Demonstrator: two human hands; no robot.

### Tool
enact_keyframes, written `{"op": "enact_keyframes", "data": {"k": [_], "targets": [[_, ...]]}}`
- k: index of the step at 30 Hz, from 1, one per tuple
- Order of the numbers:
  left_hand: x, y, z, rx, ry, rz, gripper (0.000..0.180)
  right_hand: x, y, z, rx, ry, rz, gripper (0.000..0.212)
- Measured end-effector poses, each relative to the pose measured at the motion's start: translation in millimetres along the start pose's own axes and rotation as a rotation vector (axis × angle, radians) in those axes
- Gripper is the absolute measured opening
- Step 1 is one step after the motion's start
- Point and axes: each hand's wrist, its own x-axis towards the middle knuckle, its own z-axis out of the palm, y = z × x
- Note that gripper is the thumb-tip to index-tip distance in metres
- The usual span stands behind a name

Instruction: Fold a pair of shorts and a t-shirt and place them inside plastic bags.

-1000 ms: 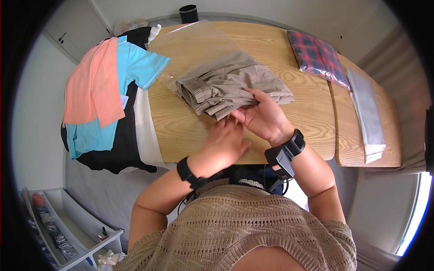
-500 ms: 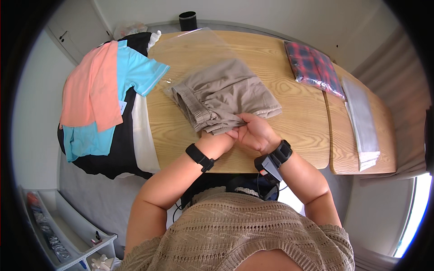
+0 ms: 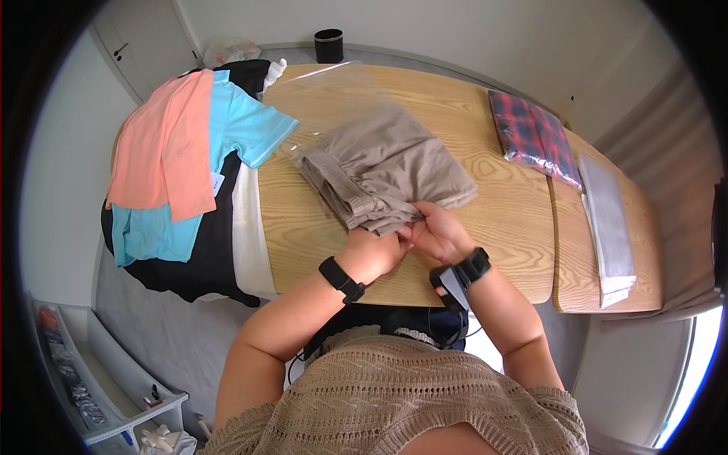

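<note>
A folded tan garment [image 3: 402, 152] is lying near the middle of the wooden counter [image 3: 500, 227], its gathered waistband [image 3: 334, 180] facing left and its near corner reaching toward the person. The right grip [image 3: 442, 236] is closing thumb and fingers on the cloth at that corner, apparently in a light pinch. The left grip [image 3: 377, 252] is resting against the same edge, right beside the other, with its fingertips partly hidden by fabric and fingers, so how far it is open, and whether it is holding any cloth, one cannot tell. A clear plastic bag [image 3: 326, 98] is lying flat beyond the garment and seems to be running beneath it. Judging from this, the step in hand is working the near corner, where the cloth is bunching in small creases; the next move is calling for a steady pinch that is keeping the layers together, with little pull on the bag. To the left, a coral top [image 3: 163, 144] and a blue shirt [image 3: 254, 125] are lying over black cloth; to the right, a bagged plaid garment [image 3: 531, 133] and flat pale plastic sleeves [image 3: 610, 220] are resting well apart from both hands.
</note>
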Motion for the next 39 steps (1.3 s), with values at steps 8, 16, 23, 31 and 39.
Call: {"op": "enact_keyframes", "data": {"k": [8, 16, 23, 31, 39], "targets": [[-46.6, 14.0, -25.9, -0.098, -0.064, 0.295, 0.043, -71.3, 26.2, -2.5, -0.073, -0.009, 0.006, 0.035], [-53.1, 11.7, -12.8, 0.042, 0.031, 0.131, 0.051, -27.1, 32.4, -1.6, -0.049, -0.023, 0.054, 0.035], [-55.2, 15.1, -12.0, 0.279, -0.033, 0.111, 0.074, 35.4, 14.6, 0.6, -0.044, -0.088, 0.066, 0.031], [-54.5, 19.8, -13.0, 0.266, -0.090, 0.053, 0.065, 76.7, -5.6, 21.6, -0.070, -0.017, 0.020, 0.029], [-74.2, 10.4, -62.2, 0.161, -0.355, 0.200, 0.056, 24.3, 33.8, 28.1, 0.016, 0.124, -0.214, 0.028]]}}
